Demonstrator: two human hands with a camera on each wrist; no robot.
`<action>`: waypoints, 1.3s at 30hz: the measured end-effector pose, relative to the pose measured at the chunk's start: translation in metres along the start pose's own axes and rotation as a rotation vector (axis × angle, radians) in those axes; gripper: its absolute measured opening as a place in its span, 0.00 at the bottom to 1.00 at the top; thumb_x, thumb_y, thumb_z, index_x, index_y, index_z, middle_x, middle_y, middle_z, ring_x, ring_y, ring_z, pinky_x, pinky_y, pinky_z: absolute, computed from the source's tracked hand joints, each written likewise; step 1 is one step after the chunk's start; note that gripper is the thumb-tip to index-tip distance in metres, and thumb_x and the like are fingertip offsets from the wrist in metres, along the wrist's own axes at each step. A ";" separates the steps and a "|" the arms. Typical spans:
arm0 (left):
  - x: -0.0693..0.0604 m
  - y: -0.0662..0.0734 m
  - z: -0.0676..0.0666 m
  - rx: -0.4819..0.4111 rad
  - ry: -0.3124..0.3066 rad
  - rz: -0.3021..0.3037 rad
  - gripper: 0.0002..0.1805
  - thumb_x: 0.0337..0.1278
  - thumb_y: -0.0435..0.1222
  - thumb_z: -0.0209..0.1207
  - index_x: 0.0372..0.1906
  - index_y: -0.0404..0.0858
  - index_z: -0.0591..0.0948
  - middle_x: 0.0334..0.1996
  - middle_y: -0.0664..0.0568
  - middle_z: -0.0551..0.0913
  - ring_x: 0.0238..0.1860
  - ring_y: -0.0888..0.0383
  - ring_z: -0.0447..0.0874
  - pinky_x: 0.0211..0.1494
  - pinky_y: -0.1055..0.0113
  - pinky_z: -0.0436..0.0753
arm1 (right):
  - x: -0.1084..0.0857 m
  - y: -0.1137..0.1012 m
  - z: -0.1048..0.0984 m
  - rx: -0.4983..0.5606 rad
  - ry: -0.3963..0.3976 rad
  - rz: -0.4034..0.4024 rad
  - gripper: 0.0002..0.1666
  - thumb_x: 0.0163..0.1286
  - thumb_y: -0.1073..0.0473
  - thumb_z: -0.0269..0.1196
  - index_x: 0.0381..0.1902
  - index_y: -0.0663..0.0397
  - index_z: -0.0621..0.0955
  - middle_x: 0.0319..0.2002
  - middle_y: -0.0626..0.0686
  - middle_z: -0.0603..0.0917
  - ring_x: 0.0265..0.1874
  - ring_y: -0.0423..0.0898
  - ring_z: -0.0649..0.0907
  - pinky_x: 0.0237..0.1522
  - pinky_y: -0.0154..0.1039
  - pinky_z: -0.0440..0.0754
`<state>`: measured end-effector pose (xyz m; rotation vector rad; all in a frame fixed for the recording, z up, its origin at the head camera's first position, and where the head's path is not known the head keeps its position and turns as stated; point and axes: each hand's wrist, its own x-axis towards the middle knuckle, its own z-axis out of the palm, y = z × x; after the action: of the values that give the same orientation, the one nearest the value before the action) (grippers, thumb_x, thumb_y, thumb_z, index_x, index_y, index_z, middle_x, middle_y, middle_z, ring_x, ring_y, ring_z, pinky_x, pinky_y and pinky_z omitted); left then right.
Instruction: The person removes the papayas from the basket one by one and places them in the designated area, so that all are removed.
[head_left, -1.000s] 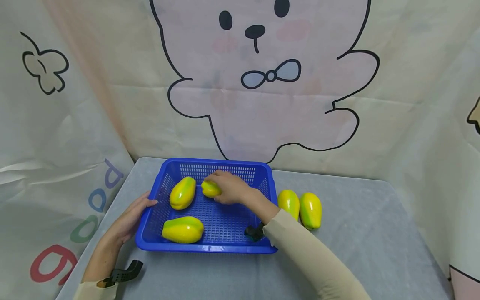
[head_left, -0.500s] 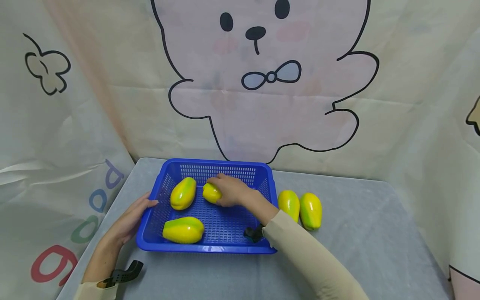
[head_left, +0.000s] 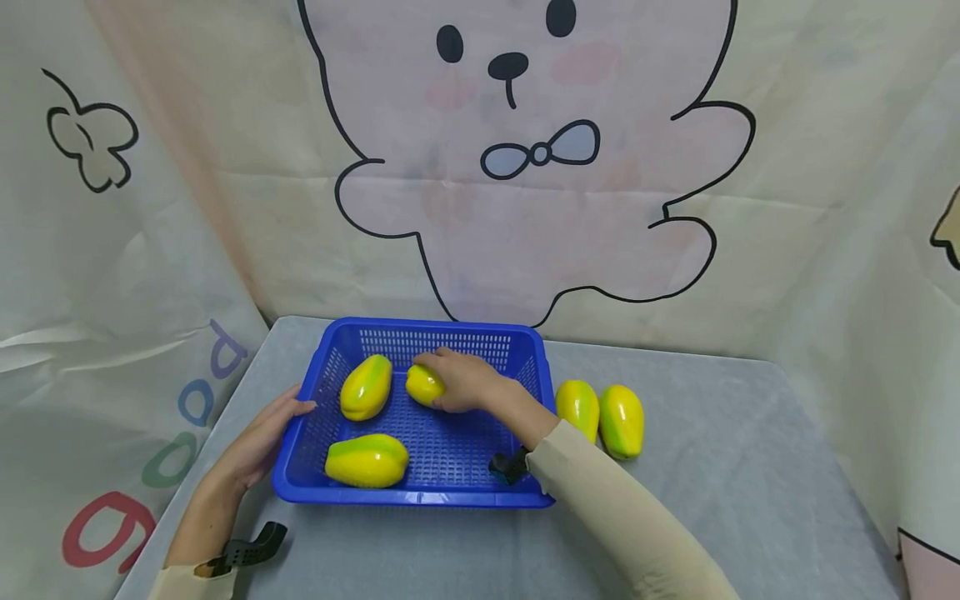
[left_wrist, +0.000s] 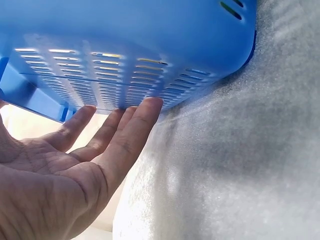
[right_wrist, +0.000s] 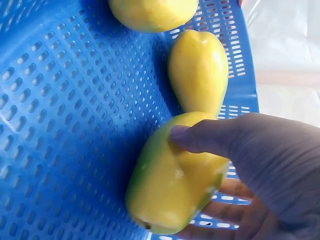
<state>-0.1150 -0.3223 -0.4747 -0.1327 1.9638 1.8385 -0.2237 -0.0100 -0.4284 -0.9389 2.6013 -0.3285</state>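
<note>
A blue plastic basket [head_left: 450, 454] with slotted walls stands on the table. My left hand [head_left: 264, 433] holds its left side, the thumb over the rim; in the left wrist view the fingers [left_wrist: 131, 131] rest against the outer wall. Inside the basket my right hand [head_left: 467, 382] grips a glossy yellow-green papaya [head_left: 424, 385], thumb on one side and fingers round the other, as the right wrist view shows. That papaya [right_wrist: 172, 180] lies low, near the basket's far wall. Two more papayas lie in the basket, one at back left [head_left: 366, 387] and one at front left [head_left: 367, 460].
Two papayas, a left one [head_left: 577, 408] and a right one [head_left: 622, 422], lie side by side on the grey tablecloth [head_left: 720, 467], just right of the basket. A printed cloth backdrop [head_left: 540, 242] hangs behind the table's far edge.
My right hand has shifted slightly toward me and to the right with the papaya, mostly in the first half second. The left hand keeps its place on the basket.
</note>
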 end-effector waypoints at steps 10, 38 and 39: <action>0.001 0.000 0.002 0.000 -0.008 0.001 0.40 0.84 0.51 0.41 0.87 0.41 0.42 0.80 0.29 0.60 0.60 0.55 0.84 0.62 0.55 0.88 | -0.013 0.006 0.000 0.032 0.028 0.003 0.40 0.72 0.50 0.71 0.78 0.39 0.70 0.70 0.53 0.79 0.62 0.51 0.82 0.66 0.55 0.82; 0.001 -0.001 -0.001 0.019 0.003 -0.008 0.40 0.85 0.52 0.41 0.87 0.42 0.41 0.79 0.30 0.62 0.60 0.54 0.84 0.62 0.51 0.88 | -0.063 0.002 -0.017 -0.026 0.104 -0.044 0.40 0.72 0.47 0.70 0.79 0.37 0.70 0.66 0.52 0.81 0.53 0.48 0.82 0.58 0.48 0.85; 0.001 -0.001 -0.001 0.017 0.003 -0.002 0.40 0.84 0.52 0.41 0.87 0.42 0.42 0.78 0.32 0.65 0.59 0.55 0.84 0.62 0.51 0.89 | -0.064 0.001 -0.018 -0.024 0.107 -0.044 0.40 0.72 0.47 0.70 0.79 0.36 0.70 0.66 0.52 0.80 0.53 0.48 0.82 0.58 0.48 0.86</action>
<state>-0.1160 -0.3234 -0.4764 -0.1321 1.9796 1.8210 -0.1858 0.0344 -0.3963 -1.0143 2.6895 -0.3694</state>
